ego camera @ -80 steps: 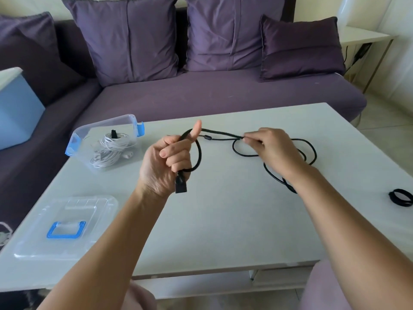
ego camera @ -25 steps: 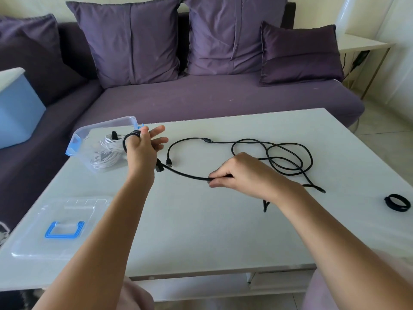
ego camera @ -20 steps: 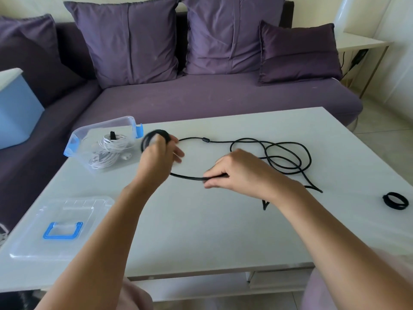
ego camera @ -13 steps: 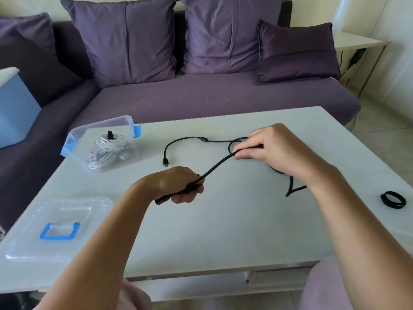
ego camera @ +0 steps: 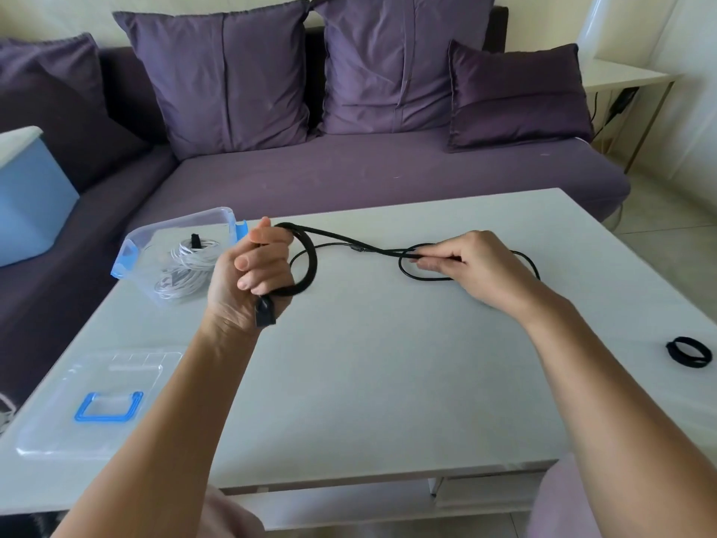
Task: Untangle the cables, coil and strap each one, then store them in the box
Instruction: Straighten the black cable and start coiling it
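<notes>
My left hand (ego camera: 248, 277) is raised over the table and grips a small coil of the black cable (ego camera: 310, 262), with the cable's plug hanging below my palm. From the coil the cable runs right to my right hand (ego camera: 471, 266), which pinches it just above the table. The loose remainder lies in loops under and behind my right hand. The clear plastic box (ego camera: 178, 252) with blue clips stands at the table's far left. A coiled white cable (ego camera: 188, 266) with a black strap lies inside it.
The box's clear lid (ego camera: 97, 401) with a blue handle lies at the table's near left. A black strap (ego camera: 688, 351) lies near the right edge. A purple sofa (ego camera: 368, 176) with cushions runs behind the white table (ego camera: 368, 382). A blue bin (ego camera: 27, 196) sits on the left.
My left hand has risen and turned, and a loop of black cable now lies round it. My right hand has moved right and down, pinching the cable farther along.
</notes>
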`<action>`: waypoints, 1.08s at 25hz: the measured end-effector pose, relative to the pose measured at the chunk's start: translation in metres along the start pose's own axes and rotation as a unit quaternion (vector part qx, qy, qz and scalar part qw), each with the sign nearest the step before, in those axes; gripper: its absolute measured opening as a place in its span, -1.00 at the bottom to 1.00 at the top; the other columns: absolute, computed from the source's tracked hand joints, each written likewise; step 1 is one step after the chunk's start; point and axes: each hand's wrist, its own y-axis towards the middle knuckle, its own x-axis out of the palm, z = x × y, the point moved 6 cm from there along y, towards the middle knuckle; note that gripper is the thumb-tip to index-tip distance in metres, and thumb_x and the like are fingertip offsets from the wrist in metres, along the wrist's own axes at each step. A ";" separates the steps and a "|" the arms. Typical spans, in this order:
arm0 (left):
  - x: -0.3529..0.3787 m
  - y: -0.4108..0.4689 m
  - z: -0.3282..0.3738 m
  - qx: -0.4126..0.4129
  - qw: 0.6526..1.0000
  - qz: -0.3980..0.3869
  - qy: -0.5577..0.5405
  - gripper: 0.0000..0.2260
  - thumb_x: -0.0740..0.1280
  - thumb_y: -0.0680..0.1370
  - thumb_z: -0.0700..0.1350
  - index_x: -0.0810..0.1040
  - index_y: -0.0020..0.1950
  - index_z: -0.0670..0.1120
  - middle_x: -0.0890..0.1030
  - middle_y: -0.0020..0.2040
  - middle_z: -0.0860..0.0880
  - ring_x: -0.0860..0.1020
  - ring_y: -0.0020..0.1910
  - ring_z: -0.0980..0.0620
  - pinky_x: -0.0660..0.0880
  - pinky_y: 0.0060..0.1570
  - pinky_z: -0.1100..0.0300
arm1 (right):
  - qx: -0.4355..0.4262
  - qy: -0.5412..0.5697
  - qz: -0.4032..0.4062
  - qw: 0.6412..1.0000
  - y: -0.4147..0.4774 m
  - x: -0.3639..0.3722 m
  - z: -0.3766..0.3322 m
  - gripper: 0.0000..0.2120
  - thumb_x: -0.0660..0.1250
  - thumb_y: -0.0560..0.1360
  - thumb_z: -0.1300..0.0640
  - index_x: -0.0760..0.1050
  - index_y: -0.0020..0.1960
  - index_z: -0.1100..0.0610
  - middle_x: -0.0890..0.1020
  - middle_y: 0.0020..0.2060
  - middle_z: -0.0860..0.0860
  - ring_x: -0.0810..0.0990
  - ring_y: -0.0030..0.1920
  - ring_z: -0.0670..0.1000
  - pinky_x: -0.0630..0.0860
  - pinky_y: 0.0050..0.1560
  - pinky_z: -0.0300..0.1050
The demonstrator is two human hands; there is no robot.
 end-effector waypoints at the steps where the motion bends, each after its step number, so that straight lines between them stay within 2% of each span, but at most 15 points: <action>1: -0.006 -0.002 0.010 0.041 0.998 0.031 -0.028 -0.77 0.05 0.63 -0.21 0.41 -0.16 -0.17 0.37 -0.45 -0.05 0.19 -0.60 0.08 0.15 -0.52 0.26 | 0.001 -0.013 -0.002 1.000 0.001 0.003 0.000 -0.80 0.36 0.52 0.03 0.64 0.11 0.00 0.62 -0.40 -0.08 0.46 -0.46 -0.12 0.39 -0.34 -0.21; 4: -0.026 -0.010 0.031 0.167 0.976 0.109 -0.084 -0.81 0.11 0.51 -0.43 0.42 -0.20 -0.21 0.42 -0.44 -0.12 0.28 -0.56 0.01 0.28 -0.49 0.15 | -0.016 -0.077 -0.055 0.995 -0.001 0.024 -0.002 -0.79 0.32 0.54 0.03 0.63 0.07 0.12 0.68 -0.22 0.05 0.44 -0.40 -0.05 0.37 -0.27 -0.17; 7: -0.041 -0.021 0.046 0.298 0.927 0.208 -0.091 -0.78 0.12 0.48 -0.39 0.37 -0.30 -0.15 0.37 -0.48 -0.02 0.31 -0.61 0.05 0.32 -0.57 0.22 | -0.031 -0.121 -0.104 0.987 -0.004 0.048 -0.006 -0.77 0.27 0.56 0.02 0.55 0.00 0.18 0.59 -0.24 0.16 0.45 -0.31 0.07 0.35 -0.26 -0.14; 10: -0.046 -0.034 0.061 0.385 0.871 0.307 -0.008 -0.72 0.03 0.60 -0.24 0.28 -0.30 -0.09 0.29 -0.48 0.07 0.25 -0.60 0.14 0.25 -0.54 0.35 | -0.040 -0.131 -0.123 0.983 -0.007 0.060 -0.013 -0.76 0.26 0.56 0.01 0.54 0.04 0.17 0.63 -0.11 0.15 0.56 -0.10 0.13 0.47 -0.12 -0.13; 13: -0.042 -0.039 0.066 0.406 0.807 0.406 0.137 -0.71 0.00 0.65 -0.18 0.26 -0.28 -0.07 0.26 -0.43 0.08 0.24 -0.56 0.14 0.24 -0.49 0.36 | -0.069 -0.119 -0.136 0.981 -0.012 0.066 -0.026 -0.79 0.27 0.56 0.00 0.59 0.05 0.10 0.64 -0.12 0.14 0.58 -0.06 0.13 0.52 -0.02 -0.05; 15: -0.033 -0.040 0.065 0.391 0.727 0.479 0.300 -0.72 0.01 0.62 -0.19 0.22 -0.29 -0.05 0.25 -0.43 0.06 0.22 -0.52 0.11 0.21 -0.48 0.35 | -0.081 -0.105 -0.149 0.980 -0.015 0.069 -0.035 -0.82 0.29 0.55 0.00 0.62 0.06 0.03 0.65 -0.19 0.09 0.58 -0.13 0.08 0.50 -0.08 -0.10; 17: -0.024 -0.032 0.064 0.351 0.654 0.491 0.455 -0.71 -0.02 0.62 -0.21 0.18 -0.30 -0.04 0.25 -0.45 0.06 0.18 -0.47 0.11 0.19 -0.50 0.35 | -0.087 -0.103 -0.155 0.979 -0.017 0.071 -0.043 -0.83 0.29 0.55 0.00 0.62 0.08 -0.05 0.63 -0.26 0.01 0.54 -0.20 0.02 0.42 -0.18 -0.19; 19: -0.024 -0.022 0.058 0.265 0.574 0.495 0.596 -0.73 0.00 0.65 -0.16 0.31 -0.23 -0.08 0.37 -0.39 0.04 0.28 -0.42 0.11 0.28 -0.40 0.30 | -0.096 -0.114 -0.151 0.977 -0.019 0.068 -0.049 -0.82 0.30 0.54 0.00 0.62 0.09 -0.09 0.62 -0.26 -0.05 0.53 -0.21 -0.05 0.36 -0.23 -0.29; 20: -0.032 -0.021 0.053 0.195 0.526 0.491 0.666 -0.78 0.02 0.65 -0.14 0.39 -0.11 -0.13 0.43 -0.30 0.00 0.35 -0.35 0.09 0.31 -0.29 0.26 | -0.103 -0.120 -0.147 0.976 -0.019 0.064 -0.051 -0.82 0.30 0.54 -0.01 0.62 0.10 -0.10 0.61 -0.27 -0.08 0.52 -0.22 -0.09 0.33 -0.25 -0.34; 21: -0.042 -0.023 0.048 0.137 0.506 0.502 0.688 -0.79 0.02 0.65 -0.16 0.42 0.07 -0.19 0.45 -0.19 -0.04 0.39 -0.27 0.05 0.30 -0.23 0.24 | -0.111 -0.122 -0.142 0.976 -0.020 0.061 -0.053 -0.82 0.31 0.54 0.00 0.62 0.09 -0.09 0.57 -0.31 -0.12 0.50 -0.25 -0.13 0.29 -0.27 -0.38; 22: -0.045 -0.023 0.044 0.063 0.467 0.515 0.716 -0.75 0.00 0.64 -0.21 0.36 0.25 -0.19 0.45 -0.07 -0.07 0.43 -0.15 0.01 0.31 -0.17 0.22 | -0.121 -0.122 -0.134 0.976 -0.019 0.056 -0.056 -0.83 0.32 0.53 0.00 0.63 0.08 -0.07 0.50 -0.37 -0.16 0.46 -0.30 -0.18 0.28 -0.28 -0.38; 23: -0.049 -0.021 0.039 -0.005 0.357 0.469 0.807 -0.70 -0.02 0.63 -0.24 0.29 0.35 -0.20 0.44 0.04 -0.09 0.44 -0.05 -0.02 0.34 -0.11 0.21 | -0.134 -0.119 -0.118 0.977 -0.018 0.049 -0.057 -0.84 0.35 0.52 0.01 0.65 0.05 -0.05 0.42 -0.41 -0.18 0.41 -0.34 -0.21 0.28 -0.29 -0.37; 24: -0.056 -0.016 0.032 -0.058 0.289 0.398 0.868 -0.69 -0.02 0.64 -0.22 0.29 0.36 -0.22 0.45 0.09 -0.08 0.46 -0.01 -0.02 0.36 -0.08 0.22 | -0.148 -0.114 -0.092 0.978 -0.016 0.041 -0.057 -0.86 0.37 0.50 0.01 0.66 0.01 -0.03 0.38 -0.44 -0.17 0.39 -0.37 -0.20 0.28 -0.30 -0.34; 25: -0.071 -0.017 0.025 -0.130 0.328 0.423 0.835 -0.72 0.00 0.66 -0.16 0.38 0.27 -0.22 0.49 0.02 -0.06 0.48 -0.09 0.03 0.38 -0.12 0.25 | -0.159 -0.106 -0.057 0.980 -0.013 0.030 -0.054 -0.87 0.39 0.48 0.00 0.67 -0.03 0.00 0.37 -0.45 -0.15 0.39 -0.38 -0.17 0.28 -0.31 -0.31; 27: -0.078 -0.019 0.011 -0.194 0.462 0.436 0.748 -0.70 0.05 0.66 -0.05 0.48 -0.07 -0.16 0.48 -0.31 -0.02 0.41 -0.40 0.08 0.34 -0.36 0.29 | -0.154 -0.085 0.015 0.984 -0.009 0.006 -0.042 -0.87 0.42 0.45 0.00 0.69 -0.07 0.02 0.42 -0.44 -0.12 0.40 -0.37 -0.14 0.30 -0.32 -0.24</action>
